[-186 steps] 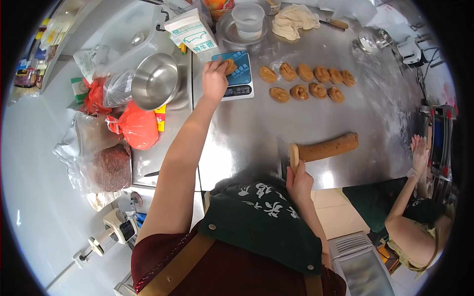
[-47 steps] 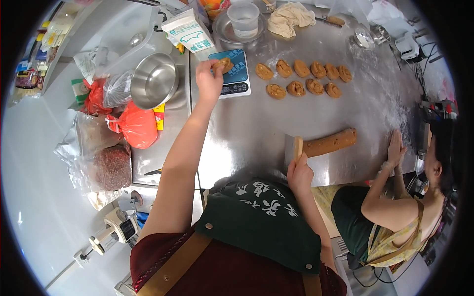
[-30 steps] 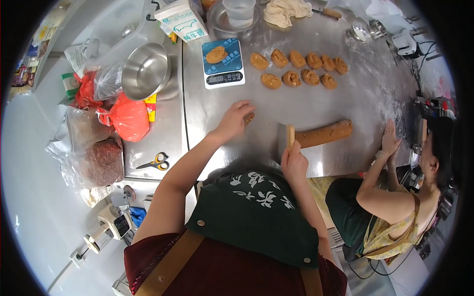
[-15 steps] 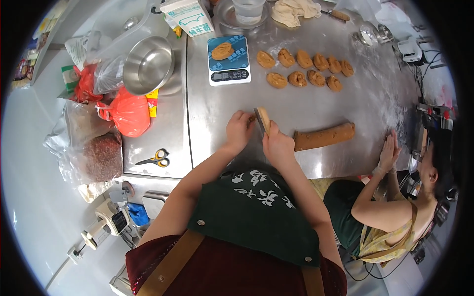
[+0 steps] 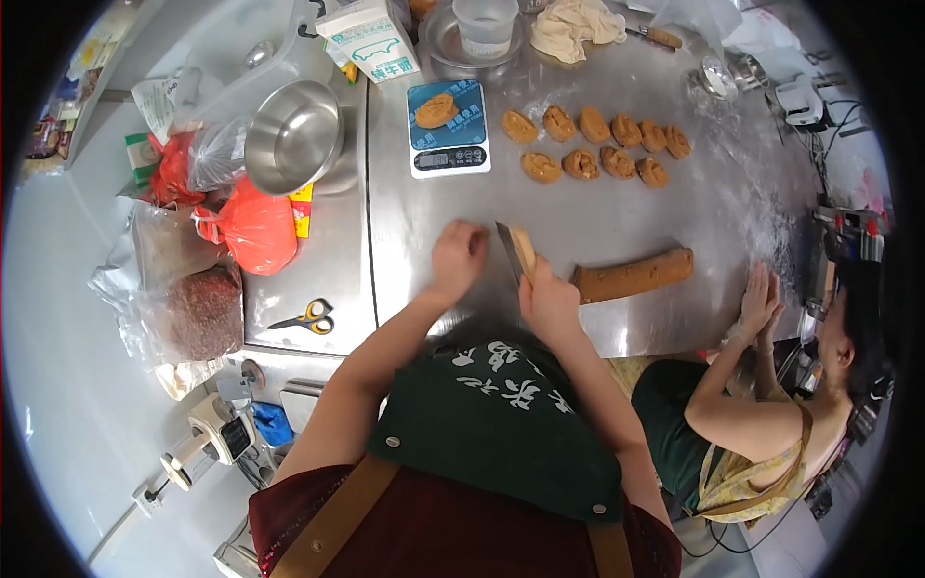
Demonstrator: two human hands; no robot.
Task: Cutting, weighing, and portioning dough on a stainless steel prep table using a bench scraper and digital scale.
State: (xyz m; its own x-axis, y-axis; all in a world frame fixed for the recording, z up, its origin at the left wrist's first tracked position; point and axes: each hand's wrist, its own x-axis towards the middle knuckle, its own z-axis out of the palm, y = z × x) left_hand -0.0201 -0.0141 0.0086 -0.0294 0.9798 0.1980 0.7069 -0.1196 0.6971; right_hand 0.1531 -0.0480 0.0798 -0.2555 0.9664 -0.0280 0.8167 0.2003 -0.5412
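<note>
My right hand [image 5: 547, 301] grips a dough scraper [image 5: 521, 252] with a pale wooden edge and a dark metal blade, held upright above the steel table. To its left, my left hand [image 5: 457, 260] has its fingers curled together. Whatever may be pinched in them is too small to make out. Right of the scraper lies a thick log of brown dough [image 5: 633, 275], cut at its left end. Farther off, a digital kitchen scale [image 5: 450, 159] carries one cut dough piece [image 5: 436, 111]. Several similar dough pieces [image 5: 580, 164] lie in two rows to the right of the scale.
Orange-handled scissors [image 5: 314, 316] and a steel bowl [image 5: 293, 138] are on the left, beside a red plastic bag [image 5: 253, 231]. A milk carton [image 5: 374, 43] and a basin [image 5: 438, 43] stand at the back. At right, a co-worker's hands [image 5: 760, 303] are pressed together near the table edge.
My left hand has drawn back from the scraper blade, leaving a gap, and its fingers have curled. My right hand with the scraper has shifted slightly right and nearer. The dough is unchanged.
</note>
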